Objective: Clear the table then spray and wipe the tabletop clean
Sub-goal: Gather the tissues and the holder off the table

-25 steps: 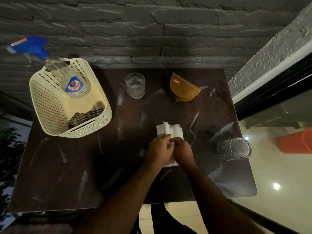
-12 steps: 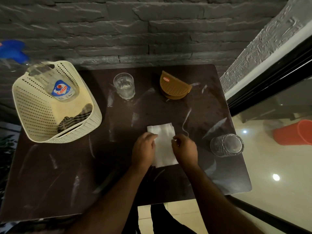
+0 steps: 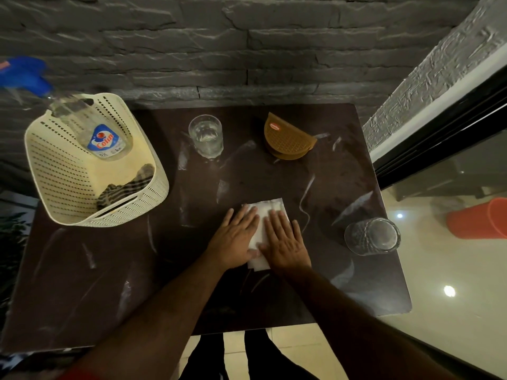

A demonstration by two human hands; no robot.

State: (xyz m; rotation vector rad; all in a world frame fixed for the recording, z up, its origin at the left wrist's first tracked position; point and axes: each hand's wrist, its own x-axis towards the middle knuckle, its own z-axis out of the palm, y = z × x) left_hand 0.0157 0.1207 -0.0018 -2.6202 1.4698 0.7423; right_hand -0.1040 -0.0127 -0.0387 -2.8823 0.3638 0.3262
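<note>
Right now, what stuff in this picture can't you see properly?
All in the head view:
- White napkin: its middle lies under the left hand and right hand, both pressed flat on it.
- Spray bottle: its blue trigger top is blurred and cut by the left edge.
- Striped cloth: partly behind the basket wall.
- Orange tub: cut by the right edge.
- Bottle label's small print: too tiny to read.
</note>
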